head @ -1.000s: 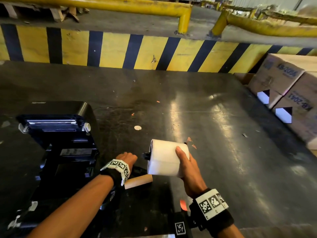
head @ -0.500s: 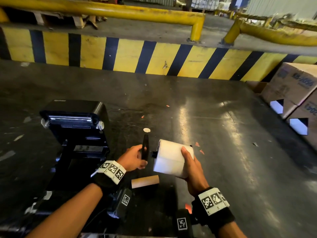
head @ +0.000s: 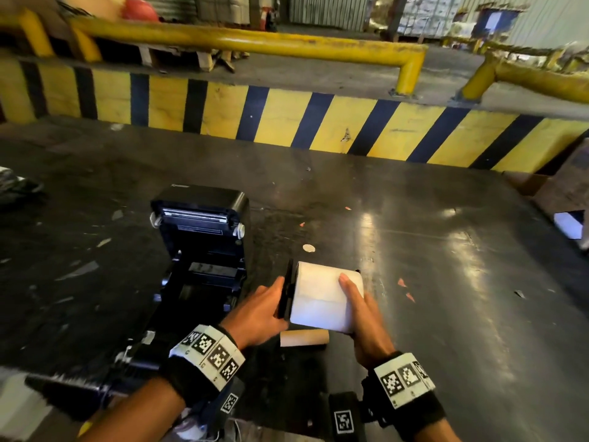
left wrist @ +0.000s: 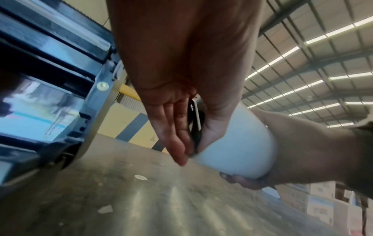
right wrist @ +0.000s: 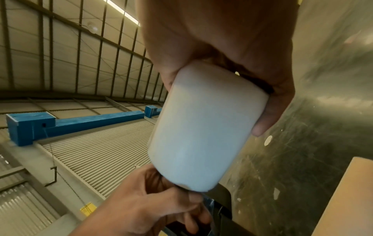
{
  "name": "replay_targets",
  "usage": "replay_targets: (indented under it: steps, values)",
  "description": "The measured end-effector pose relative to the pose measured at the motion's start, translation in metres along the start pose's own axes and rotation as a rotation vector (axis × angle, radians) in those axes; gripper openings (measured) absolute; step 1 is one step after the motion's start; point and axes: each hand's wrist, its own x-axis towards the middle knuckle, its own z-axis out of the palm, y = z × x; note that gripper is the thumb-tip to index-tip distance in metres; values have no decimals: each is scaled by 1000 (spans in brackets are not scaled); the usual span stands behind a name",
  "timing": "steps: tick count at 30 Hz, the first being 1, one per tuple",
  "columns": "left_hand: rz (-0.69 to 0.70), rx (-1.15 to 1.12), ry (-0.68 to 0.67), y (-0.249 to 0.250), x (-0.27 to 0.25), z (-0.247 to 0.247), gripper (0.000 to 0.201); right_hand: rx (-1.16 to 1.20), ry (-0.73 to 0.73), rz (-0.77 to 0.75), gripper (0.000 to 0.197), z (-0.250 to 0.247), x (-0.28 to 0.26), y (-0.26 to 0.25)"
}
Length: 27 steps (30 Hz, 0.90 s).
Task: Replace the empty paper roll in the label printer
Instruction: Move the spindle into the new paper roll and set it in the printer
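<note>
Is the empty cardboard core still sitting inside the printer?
No, the cardboard core lies on the floor beside the open printer, below the new roll.

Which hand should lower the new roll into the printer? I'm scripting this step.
Right, probably. The right hand grips the white roll, while the left hand only pinches the black end plate. The open printer sits left.

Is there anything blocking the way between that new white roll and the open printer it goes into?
Nothing visible blocks it. The white roll is held above the table by the right hand, just right of the open printer. Only the left hand, holding the black end piece, lies between them.
</note>
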Motion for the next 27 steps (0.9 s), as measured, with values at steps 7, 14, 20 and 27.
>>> replay_targets:
  steps: [7,14,20,27]
  values:
    - [49,-153,-21,-18,-23,-15,86,-38,-25,-39,32,30,-4,3]
    - [-91,-633,-18,-49,-45,-54,53,-61,-123,-146,24,89,-14,6]
    - [-252,-1007,48,-93,-60,-89,41,-118,-123,-196,48,165,-10,25]
    - [-270,-910,125,-144,-60,-120,28,-208,-119,-180,80,235,-2,51]
